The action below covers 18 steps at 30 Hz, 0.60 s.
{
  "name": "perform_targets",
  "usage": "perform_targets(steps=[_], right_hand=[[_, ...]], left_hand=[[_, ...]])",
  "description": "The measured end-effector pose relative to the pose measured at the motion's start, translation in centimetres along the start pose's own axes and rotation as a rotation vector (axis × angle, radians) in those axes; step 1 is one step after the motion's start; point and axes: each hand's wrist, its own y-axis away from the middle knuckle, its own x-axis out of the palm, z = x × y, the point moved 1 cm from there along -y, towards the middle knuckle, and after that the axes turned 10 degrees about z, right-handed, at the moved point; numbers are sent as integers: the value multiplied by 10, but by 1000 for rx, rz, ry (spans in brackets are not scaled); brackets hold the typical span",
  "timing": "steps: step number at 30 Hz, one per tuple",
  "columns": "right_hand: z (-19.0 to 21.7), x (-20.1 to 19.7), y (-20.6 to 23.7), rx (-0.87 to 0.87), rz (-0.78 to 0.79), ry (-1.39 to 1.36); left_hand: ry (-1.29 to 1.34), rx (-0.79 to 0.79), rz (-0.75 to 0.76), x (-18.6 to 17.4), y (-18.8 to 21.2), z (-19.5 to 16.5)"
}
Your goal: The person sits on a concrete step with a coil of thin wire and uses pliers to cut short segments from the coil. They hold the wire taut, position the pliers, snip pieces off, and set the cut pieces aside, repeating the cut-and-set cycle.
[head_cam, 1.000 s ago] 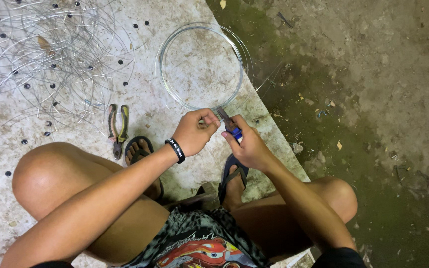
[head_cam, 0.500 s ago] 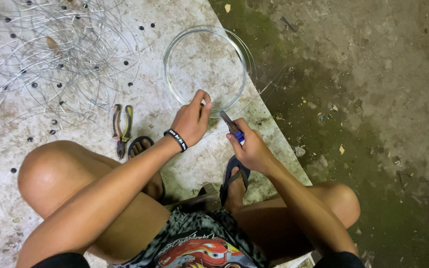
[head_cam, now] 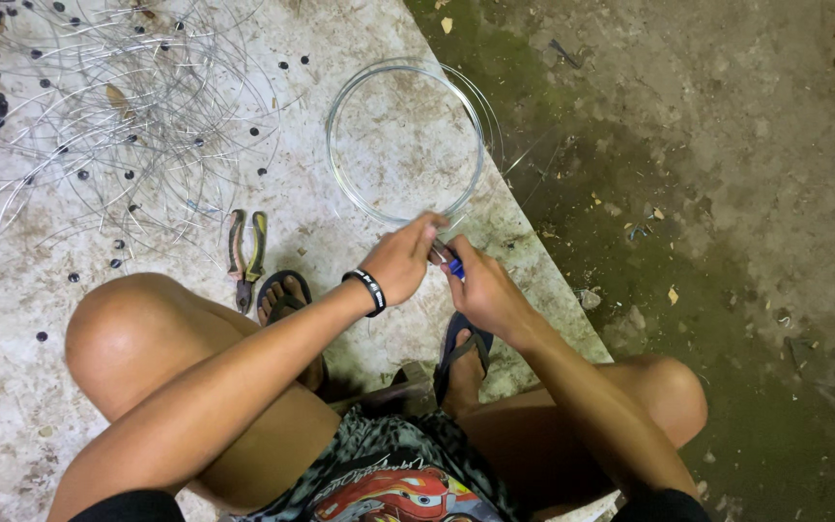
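A round coil of thin grey wire lies on the pale concrete slab in front of me. My left hand, with a black band on its wrist, pinches the near edge of the coil. My right hand grips a small tool with a blue handle, its tip against the wire right beside my left fingers. Both hands meet at the coil's near rim.
A pair of pliers with red and green handles lies left of my hands, by my left foot in a sandal. A heap of cut wire lengths and small dark beads spreads far left. The slab's edge drops to mossy ground on the right.
Both hands have closed in together on the coil's near rim; the blue-handled tool has moved left to meet my left fingers. The view shifted slightly.
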Motion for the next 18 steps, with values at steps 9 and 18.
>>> perform_targets(steps=[9,18], right_hand=[[-9,14,-9,-22,-76,224],[-19,14,-10,152,85,200]], left_hand=[[34,-71,-64,26,-17,25],[58,-97,-89,36,-21,30]])
